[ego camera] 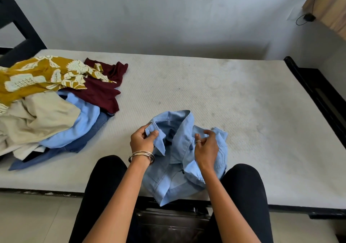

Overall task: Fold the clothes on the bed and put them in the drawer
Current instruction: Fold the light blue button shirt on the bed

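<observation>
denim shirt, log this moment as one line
stage: folding not begun | left hand: pinches denim shirt edge | right hand: fingers curled over shirt, grip unclear | unfolded pile: on mattress, left

Soft even daylight, no glare, faint shadow band on the wall (168,44) behind the bed (243,102), wide-angle bowing at edges, slight softness overall
</observation>
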### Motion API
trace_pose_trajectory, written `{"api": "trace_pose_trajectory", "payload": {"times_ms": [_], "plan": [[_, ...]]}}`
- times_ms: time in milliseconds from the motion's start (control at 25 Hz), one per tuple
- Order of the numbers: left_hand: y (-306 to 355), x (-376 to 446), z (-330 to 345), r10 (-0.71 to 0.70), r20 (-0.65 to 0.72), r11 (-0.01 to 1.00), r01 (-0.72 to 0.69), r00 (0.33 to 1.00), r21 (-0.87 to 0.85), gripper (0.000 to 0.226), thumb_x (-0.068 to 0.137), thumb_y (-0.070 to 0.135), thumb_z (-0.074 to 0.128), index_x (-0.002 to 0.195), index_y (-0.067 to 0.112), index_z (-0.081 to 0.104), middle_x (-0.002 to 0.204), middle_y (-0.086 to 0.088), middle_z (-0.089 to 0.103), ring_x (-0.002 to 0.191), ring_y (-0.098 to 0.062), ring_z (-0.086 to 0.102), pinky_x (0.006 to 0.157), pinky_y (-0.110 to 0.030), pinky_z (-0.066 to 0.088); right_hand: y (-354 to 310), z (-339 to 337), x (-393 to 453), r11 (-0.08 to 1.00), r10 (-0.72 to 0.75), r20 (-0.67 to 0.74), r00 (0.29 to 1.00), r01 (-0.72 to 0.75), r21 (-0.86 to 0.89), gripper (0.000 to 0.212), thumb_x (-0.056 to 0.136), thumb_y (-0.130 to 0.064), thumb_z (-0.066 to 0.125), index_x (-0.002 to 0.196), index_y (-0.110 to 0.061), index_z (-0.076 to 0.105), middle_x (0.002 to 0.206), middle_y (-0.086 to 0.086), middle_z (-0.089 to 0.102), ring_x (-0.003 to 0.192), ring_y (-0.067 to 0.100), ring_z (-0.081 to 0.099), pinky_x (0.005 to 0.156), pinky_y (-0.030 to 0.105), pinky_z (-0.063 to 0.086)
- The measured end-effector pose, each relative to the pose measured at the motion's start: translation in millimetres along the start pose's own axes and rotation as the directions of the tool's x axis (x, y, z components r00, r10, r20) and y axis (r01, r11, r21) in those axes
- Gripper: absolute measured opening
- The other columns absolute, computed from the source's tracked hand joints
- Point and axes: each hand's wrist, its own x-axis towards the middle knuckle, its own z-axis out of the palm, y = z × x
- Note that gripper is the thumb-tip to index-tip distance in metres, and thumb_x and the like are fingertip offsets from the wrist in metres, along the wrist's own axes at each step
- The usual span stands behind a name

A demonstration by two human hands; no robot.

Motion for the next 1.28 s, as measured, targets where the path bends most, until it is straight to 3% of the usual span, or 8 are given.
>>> {"api": "trace_pose_trajectory", "payload": {"times_ms": [120,200,400,640,800,1040,1200,1280], "plan": [[-7.6,4.6,9.8,-0.067,0.01,0.996,0.067,0.998,-0.051,0.02,0.084,0.005,0.069,0.079,0.024,0.07,0.074,0.004,0.068,0.077,-0.016,0.062,0.074,-0.028,0.051,14.3,10.4,-8.2,0.921,-0.123,0.253,0.96,0.205,-0.33,0.049,0.081,-0.055,0.071,0.112,-0.021,0.054,0.101,-0.004,0.056,0.096,0.015,0.052,0.079,0.04,0.044],[-7.1,7.6,14.9,-0.119,0.02,0.99,0.12,0.993,-0.068,0.014,0.087,0.019,0.068,0.073,0.018,0.069,0.067,0.001,0.061,0.072,-0.018,0.056,0.07,-0.032,0.047,17.3,24.6,-13.0,0.703,-0.109,0.368,0.923,0.333,-0.629,0.073,0.072,-0.071,0.066,0.122,-0.02,0.049,0.119,0.002,0.046,0.114,0.024,0.042,0.091,0.048,0.04],[9.2,28.3,20.4,-0.237,0.08,0.971,0.237,0.968,0.0,0.034,0.082,0.033,0.074,0.066,0.006,0.061,0.065,-0.004,0.053,0.064,-0.016,0.048,0.059,-0.024,0.042,0.0,48.7,-6.1,0.51,-0.008,0.224,0.974,0.197,-0.837,0.067,0.082,-0.064,0.061,0.114,-0.005,0.056,0.124,0.019,0.048,0.122,0.039,0.041,0.097,0.061,0.035],[31.2,61.9,0.9,-0.033,-0.121,0.992,0.047,0.992,0.121,0.021,0.079,0.011,0.075,0.098,0.012,0.064,0.078,-0.008,0.067,0.07,-0.019,0.059,0.067,-0.027,0.051,-39.2,-6.6,49.8,0.926,0.169,0.066,0.983,-0.136,-0.351,0.024,0.088,-0.009,0.048,0.101,-0.006,0.068,0.104,0.016,0.064,0.103,0.035,0.057,0.095,0.046,0.04],[50.0,87.2,-25.6,0.264,-0.057,0.932,-0.239,0.963,0.271,0.051,0.083,-0.006,0.059,0.126,0.022,0.059,0.077,0.0,0.065,0.069,-0.018,0.058,0.073,-0.023,0.048,-49.8,-75.2,96.7,0.952,0.004,0.007,1.0,-0.002,-0.307,0.018,0.084,-0.005,0.048,0.083,-0.01,0.066,0.083,0.013,0.061,0.083,0.032,0.053,0.071,0.034,0.039],[62.8,103.5,-37.1,0.473,-0.106,0.774,-0.355,0.875,0.524,0.027,0.086,-0.005,0.053,0.1,0.004,0.075,0.1,-0.02,0.07,0.096,-0.035,0.064,0.081,-0.032,0.045,-16.8,-84.4,104.3,0.406,0.074,0.308,0.948,0.254,-0.878,0.01,0.088,-0.007,0.052,0.094,-0.015,0.053,0.092,0.004,0.051,0.09,0.032,0.057,0.094,0.05,0.04],[70.7,107.4,-55.6,0.544,0.024,0.693,-0.466,0.839,0.55,0.024,0.084,-0.005,0.063,0.104,0.002,0.073,0.1,-0.021,0.066,0.092,-0.034,0.063,0.08,-0.029,0.044,-10.0,-91.1,112.7,0.882,0.1,0.192,0.976,0.002,-0.472,0.008,0.087,-0.011,0.064,0.093,-0.01,0.058,0.102,0.016,0.067,0.094,0.033,0.061,0.078,0.033,0.046],[73.8,102.9,-52.0,0.538,0.077,0.694,-0.493,0.839,0.526,0.029,0.079,-0.005,0.07,0.107,0.002,0.073,0.103,-0.02,0.065,0.092,-0.032,0.063,0.081,-0.025,0.044,-15.5,-69.5,99.5,0.951,0.144,0.313,0.939,-0.045,-0.305,0.039,0.083,-0.028,0.077,0.109,-0.011,0.054,0.102,0.014,0.065,0.094,0.03,0.061,0.081,0.035,0.048]]}}
